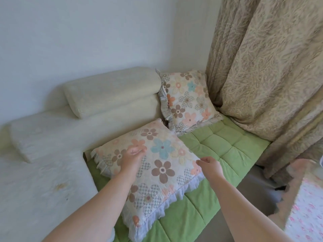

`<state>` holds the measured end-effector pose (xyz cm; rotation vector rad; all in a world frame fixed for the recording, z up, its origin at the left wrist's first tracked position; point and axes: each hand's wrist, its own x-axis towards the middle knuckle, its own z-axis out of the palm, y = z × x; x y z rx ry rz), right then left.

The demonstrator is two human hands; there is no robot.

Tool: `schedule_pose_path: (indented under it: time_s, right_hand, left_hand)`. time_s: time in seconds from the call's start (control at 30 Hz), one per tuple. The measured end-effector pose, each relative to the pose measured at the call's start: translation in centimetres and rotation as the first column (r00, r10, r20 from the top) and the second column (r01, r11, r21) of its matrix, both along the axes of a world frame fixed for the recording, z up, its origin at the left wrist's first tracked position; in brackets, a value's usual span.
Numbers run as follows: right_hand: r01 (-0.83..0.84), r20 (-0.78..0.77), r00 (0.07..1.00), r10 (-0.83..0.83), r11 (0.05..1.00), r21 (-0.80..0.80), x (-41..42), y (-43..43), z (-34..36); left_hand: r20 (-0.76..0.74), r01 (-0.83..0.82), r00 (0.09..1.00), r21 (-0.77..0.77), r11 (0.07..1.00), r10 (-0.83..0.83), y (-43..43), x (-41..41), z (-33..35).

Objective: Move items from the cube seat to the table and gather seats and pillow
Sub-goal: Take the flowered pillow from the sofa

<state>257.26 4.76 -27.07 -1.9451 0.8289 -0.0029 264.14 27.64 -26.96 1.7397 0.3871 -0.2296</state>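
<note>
A flower-patterned pillow (162,165) with a ruffled edge lies flat on the green quilted mat (225,145). My left hand (132,156) hovers over its middle, fingers loosely apart, holding nothing. Over the pillow's right edge is my right hand (208,165), fingers curled loosely and empty. A second flowered pillow (187,100) leans upright in the corner behind it.
Cream bolster cushions (111,91) line the wall on the left, above a white fluffy cover (43,180). Beige patterned curtains (265,67) hang on the right. A pink flowered surface (307,212) sits at the lower right, with grey floor (253,194) between it and the mat.
</note>
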Motion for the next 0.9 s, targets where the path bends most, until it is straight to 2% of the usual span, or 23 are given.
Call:
schedule_pose_path:
  time_s: [0.17,0.27,0.57,0.77,0.9]
  right_hand:
    - [-0.18,-0.034,0.983,0.18,0.984,-0.004,6.5,-6.9,0.6]
    - [-0.242,-0.031,0.97,0.242,0.97,-0.003,10.0,-9.4,1.3]
    - [-0.465,-0.145,0.875,0.461,0.885,0.01,16.8,-9.2,-2.0]
    - [-0.488,-0.233,0.855,0.463,0.871,-0.058,21.8,-10.5,-3.4]
    - [-0.494,-0.236,0.85,0.47,0.868,-0.049,25.9,-9.8,-4.7]
  left_hand:
    - [-0.058,-0.191,0.979,0.037,0.981,0.193,-4.3,1.7,-1.2]
    - [-0.082,-0.275,0.958,-0.004,0.961,0.274,-6.5,2.4,-1.1]
    - [-0.147,-0.472,0.873,-0.016,0.882,0.465,-6.2,5.4,-3.8]
    - [-0.199,-0.48,0.861,-0.021,0.877,0.467,-4.8,10.2,-6.1]
    - [-0.216,-0.522,0.831,0.016,0.853,0.512,-2.7,12.6,-7.5]
